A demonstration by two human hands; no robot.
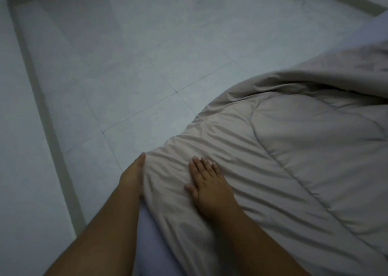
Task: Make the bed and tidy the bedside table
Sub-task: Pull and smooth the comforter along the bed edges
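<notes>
Comforter is flattened by the right hand, spread wide, while its edge at nine o'clock is steadied by the left hand, apparently to smooth wrinkles.

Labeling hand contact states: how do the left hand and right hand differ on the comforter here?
The left hand sits edge-on against the side edge of the comforter, fingers hidden from view; the right hand lies flat on top, palm down, fingers spread and visible. The left is at the bed's edge by the floor; the right is further in. Both touch the comforter's near corner.
</notes>
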